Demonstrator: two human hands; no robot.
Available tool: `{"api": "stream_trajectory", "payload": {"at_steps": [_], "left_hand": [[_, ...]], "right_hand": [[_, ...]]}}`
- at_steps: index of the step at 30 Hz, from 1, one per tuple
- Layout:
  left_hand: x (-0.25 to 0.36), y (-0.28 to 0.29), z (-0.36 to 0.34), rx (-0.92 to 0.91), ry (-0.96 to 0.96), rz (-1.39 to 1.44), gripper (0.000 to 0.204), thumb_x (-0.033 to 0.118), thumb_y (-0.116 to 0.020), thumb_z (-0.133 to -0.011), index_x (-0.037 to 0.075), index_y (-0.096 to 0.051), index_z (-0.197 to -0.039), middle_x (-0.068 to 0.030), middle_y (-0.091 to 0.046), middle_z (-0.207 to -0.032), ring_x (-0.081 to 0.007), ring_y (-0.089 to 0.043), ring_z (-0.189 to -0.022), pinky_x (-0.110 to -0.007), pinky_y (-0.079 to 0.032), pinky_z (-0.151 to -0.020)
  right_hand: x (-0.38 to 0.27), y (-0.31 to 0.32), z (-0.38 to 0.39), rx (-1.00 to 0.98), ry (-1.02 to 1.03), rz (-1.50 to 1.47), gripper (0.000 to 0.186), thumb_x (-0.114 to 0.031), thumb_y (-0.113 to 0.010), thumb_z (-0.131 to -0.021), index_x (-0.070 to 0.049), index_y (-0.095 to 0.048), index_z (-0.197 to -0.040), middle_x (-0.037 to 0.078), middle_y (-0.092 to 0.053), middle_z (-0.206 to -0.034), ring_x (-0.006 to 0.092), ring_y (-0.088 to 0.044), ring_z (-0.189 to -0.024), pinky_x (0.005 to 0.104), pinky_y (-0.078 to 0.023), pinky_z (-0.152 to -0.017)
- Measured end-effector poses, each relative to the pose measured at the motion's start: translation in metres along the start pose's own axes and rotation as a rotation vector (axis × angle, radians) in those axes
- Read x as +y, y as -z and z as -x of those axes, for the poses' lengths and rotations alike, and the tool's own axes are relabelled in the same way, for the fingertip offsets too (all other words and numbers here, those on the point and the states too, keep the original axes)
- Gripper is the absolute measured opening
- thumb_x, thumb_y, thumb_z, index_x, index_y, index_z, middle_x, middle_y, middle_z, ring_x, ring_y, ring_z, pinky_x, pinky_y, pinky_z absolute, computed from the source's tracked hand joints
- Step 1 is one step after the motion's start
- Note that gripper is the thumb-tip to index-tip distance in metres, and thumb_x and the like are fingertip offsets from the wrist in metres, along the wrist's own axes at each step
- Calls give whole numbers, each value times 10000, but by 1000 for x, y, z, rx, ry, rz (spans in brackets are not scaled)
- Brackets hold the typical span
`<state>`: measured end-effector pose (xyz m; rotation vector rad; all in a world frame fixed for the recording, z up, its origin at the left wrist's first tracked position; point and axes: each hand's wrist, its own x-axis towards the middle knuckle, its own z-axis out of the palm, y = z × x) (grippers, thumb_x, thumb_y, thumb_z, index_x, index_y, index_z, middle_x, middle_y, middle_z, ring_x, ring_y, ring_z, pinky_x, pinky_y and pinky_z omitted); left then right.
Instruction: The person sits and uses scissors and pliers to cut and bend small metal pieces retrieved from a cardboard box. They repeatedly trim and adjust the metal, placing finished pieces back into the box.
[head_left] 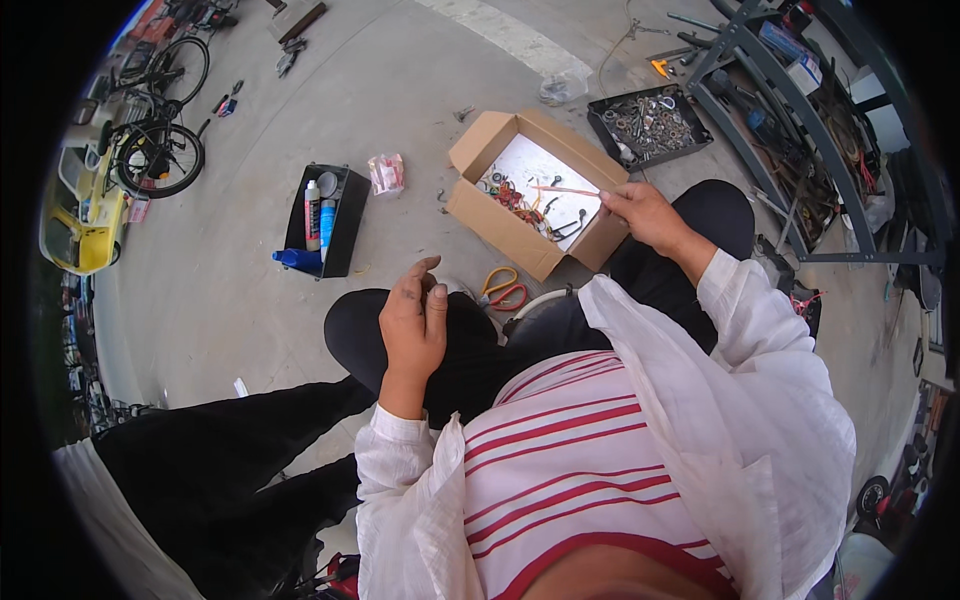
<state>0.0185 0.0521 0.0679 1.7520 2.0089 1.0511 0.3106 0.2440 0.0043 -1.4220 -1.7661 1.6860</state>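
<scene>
My right hand [648, 212] pinches one end of a thin reddish strip [565, 190], which points left over an open cardboard box [480, 138]. What the strip is made of cannot be made out. A tangle of small coloured wires and black bits [515, 200] lies on the white bottom of the box. Above my left knee, my left hand [414, 322] is raised with its thumb and forefinger apart, holding nothing that shows. Scissors [505, 288] with yellow and red handles lie on the floor between my knees, near the box.
A black bin [345, 225] with bottles stands left of the box, beside a pink-and-white packet [386, 174]. Behind the box sits a black tray [650, 125] of metal parts. A metal rack [790, 130] is at right, a bicycle [160, 160] far left. Another person's dark-trousered leg [220, 440] is close at left.
</scene>
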Motion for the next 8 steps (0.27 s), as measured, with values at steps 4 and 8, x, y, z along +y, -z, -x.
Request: {"api": "stream_trajectory", "payload": {"at_steps": [4,8], "left_hand": [[-13,7,-18,129,34,60,230,154,-533,-939,19,-633,-1096,-105,-599,-799,-215,-576,-703,-301,-466,-670],[-37,26,-49,290,106,218,220,172,-545,-950,40,-645,-1095,-81,-635,-881,-209,-575,-710,-271,-458,-695]], "right_hand": [[31,8,-48,341,165,708,504,-406,-566,-906,68,-616,-1066,255,-626,-949,350,-612,-926,416,-468,-838],[18,20,-74,117,152,585,686,-498,-577,-879,61,-498,-1270,328,-553,-1160,398,-540,-1124,451,-410,-973]]}}
